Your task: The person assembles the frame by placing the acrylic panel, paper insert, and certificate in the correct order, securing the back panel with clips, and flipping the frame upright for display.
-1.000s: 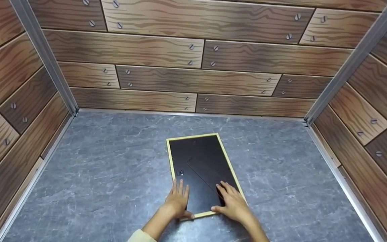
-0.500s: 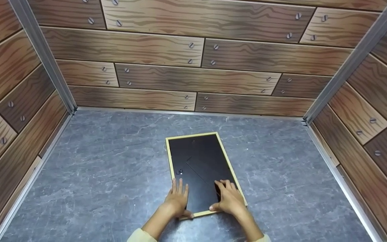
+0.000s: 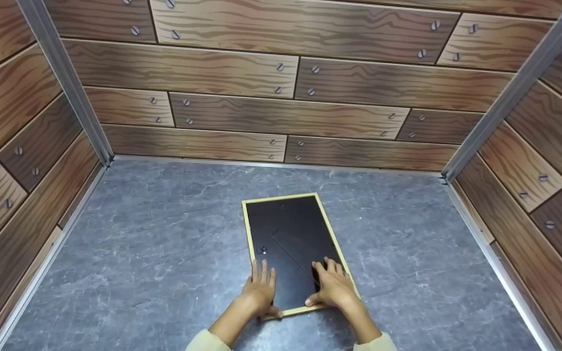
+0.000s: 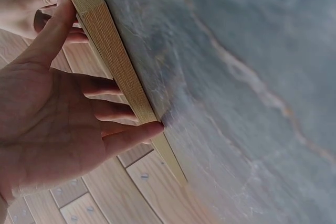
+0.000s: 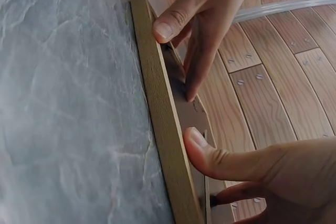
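Observation:
A picture frame (image 3: 291, 224) lies back side up on the grey marbled surface, its black back bordered by a thin yellow wooden edge. My left hand (image 3: 257, 295) rests on its near left corner, fingers mostly straight. In the left wrist view, the left thumb touches the corner and the little finger lies against the wooden side (image 4: 118, 51). My right hand (image 3: 332, 287) bends its fingers over the near right part, thumb by the near edge. In the right wrist view, a thin upright panel edge (image 5: 206, 145) shows between right thumb and fingers. The palm hides what lies beneath.
Wood-plank-patterned walls (image 3: 281, 112) enclose the back and both sides, with grey metal posts (image 3: 66, 83) at the corners. A small metal hanger (image 3: 262, 250) sits on the frame's back near its left edge. Grey marbled surface (image 3: 154, 253) extends around the frame.
The right hand's fingers have bent more and drawn up over the frame's near right part. The left hand and the frame have stayed in place.

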`<move>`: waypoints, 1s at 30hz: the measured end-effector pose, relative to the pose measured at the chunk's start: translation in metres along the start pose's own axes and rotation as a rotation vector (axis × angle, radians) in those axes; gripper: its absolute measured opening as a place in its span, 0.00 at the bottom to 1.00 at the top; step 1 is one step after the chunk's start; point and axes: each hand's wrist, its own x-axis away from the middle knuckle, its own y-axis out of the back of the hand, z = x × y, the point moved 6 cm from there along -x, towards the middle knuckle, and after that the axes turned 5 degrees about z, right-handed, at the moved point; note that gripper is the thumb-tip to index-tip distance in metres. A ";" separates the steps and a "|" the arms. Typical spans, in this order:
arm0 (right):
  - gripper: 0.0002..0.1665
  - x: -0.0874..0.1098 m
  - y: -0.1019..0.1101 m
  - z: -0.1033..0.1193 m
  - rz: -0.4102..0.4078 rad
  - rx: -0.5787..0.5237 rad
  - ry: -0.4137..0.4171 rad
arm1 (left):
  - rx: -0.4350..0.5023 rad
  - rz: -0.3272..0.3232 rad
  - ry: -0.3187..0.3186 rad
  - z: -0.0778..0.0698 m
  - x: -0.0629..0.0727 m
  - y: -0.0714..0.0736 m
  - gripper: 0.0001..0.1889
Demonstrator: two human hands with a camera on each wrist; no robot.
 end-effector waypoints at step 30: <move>0.45 -0.012 0.002 -0.004 -0.102 0.118 0.045 | 0.039 0.003 -0.018 0.002 0.000 -0.001 0.53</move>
